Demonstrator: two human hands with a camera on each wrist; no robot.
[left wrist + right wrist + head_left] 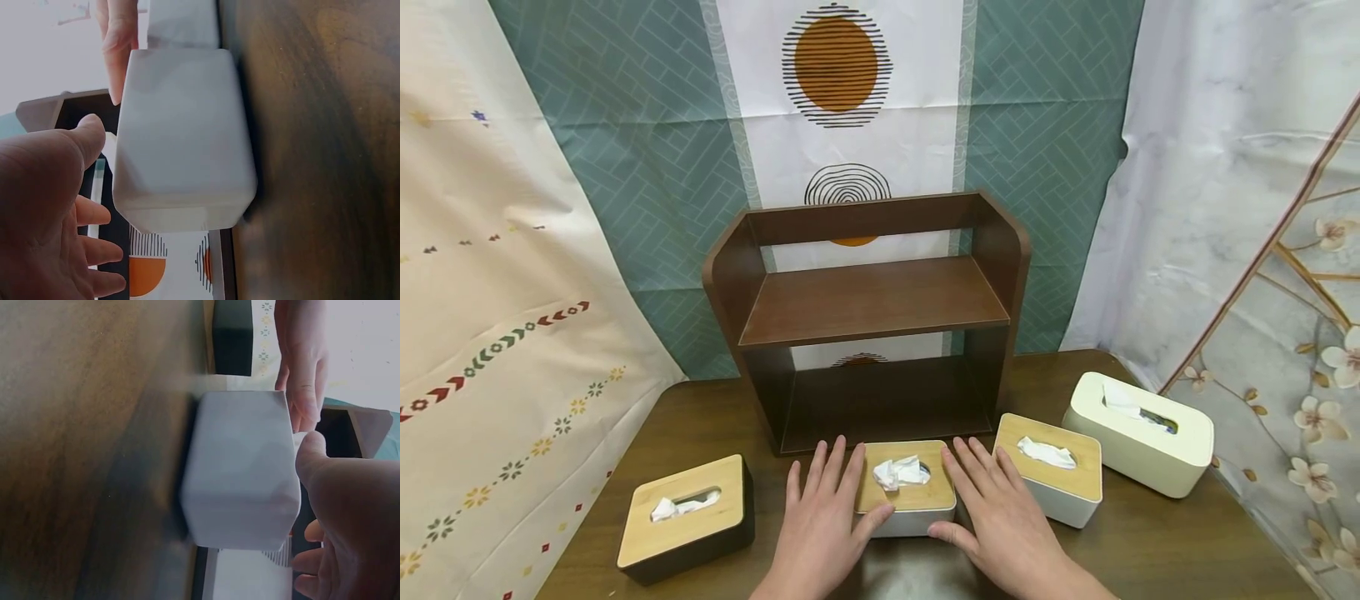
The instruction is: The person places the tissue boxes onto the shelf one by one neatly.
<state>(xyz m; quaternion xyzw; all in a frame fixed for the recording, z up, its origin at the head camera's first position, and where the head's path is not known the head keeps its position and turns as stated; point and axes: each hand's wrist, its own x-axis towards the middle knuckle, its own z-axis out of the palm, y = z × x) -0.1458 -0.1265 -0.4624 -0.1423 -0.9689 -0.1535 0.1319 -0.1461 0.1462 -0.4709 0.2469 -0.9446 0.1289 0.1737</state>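
- While both hands flank it, the middle tissue box sits lid up on the brown table, just in front of the dark brown shelf.
- Left hand: grasping nothing, fingers extended along the box's left side, thumb by its near left corner. The left wrist view shows a gap beside the thumb tip; whether the other fingers touch, I cannot tell.
- Right hand: also released, fingers extended by the right edge, thumb near the front right corner. Contact is again hard to judge.
- Feel: the box looks light and stiff, with little give in its pale walls. The tissue poking from the slot is likely soft and easily crumpled or torn.
- Slip: the walls look smooth, so they may slide under dry fingers. The wooden lid might be a separate piece, and lifting by it alone could pull it off.
- Best hold: probably both end walls, below the lid, with even pressure from each side and thumbs clear of the tissue.
- Room: a second pale box stands just beside the right fingers, while a dark-sided box lies well apart on the left.
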